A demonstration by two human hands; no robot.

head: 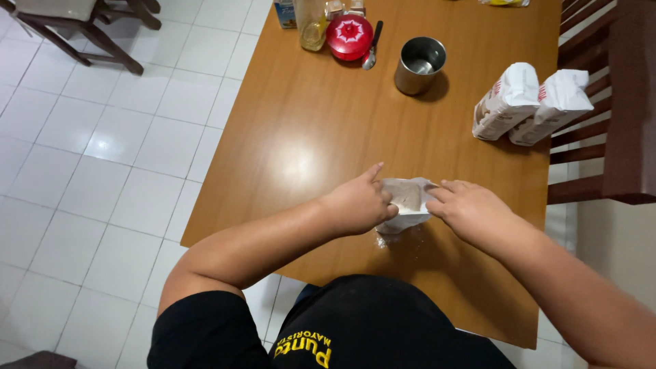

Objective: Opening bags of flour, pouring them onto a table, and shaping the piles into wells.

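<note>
Paper bag (408, 203) sits between left hand (359, 203) and right hand (468, 208), both gripping it.

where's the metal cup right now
In the head view the metal cup stands upright toward the far side of the wooden table, just right of the spoon and red lid, left of the two white bags.

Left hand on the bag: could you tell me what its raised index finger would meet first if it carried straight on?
The left hand points up-right across bare wooden table. First in that line is probably the steel cup, though it might pass just beside it.
</note>
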